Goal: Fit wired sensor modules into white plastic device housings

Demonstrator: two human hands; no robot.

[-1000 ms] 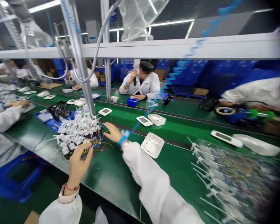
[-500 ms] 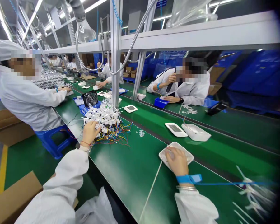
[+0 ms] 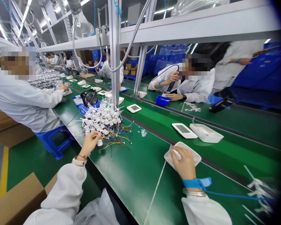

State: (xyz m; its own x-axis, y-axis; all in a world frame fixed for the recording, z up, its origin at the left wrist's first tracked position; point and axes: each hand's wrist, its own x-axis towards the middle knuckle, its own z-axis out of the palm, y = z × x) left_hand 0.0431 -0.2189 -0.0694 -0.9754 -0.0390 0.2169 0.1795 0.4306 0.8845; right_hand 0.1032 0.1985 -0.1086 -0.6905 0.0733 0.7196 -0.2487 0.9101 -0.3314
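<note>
Heaped wired parts (image 3: 100, 118), white plastic housing (image 3: 194, 158)

The shell (image 3: 182, 159) is moulded from smooth white plastic, and the wires (image 3: 119, 138) are sheathed in shiny coloured plastic. A glossy green finish is shown by the table (image 3: 140, 187). The post (image 3: 114, 62) is made of matt pale metal, the sleeve (image 3: 201, 209) of matt white cloth, and the box (image 3: 16, 200) of brown cardboard.
</note>
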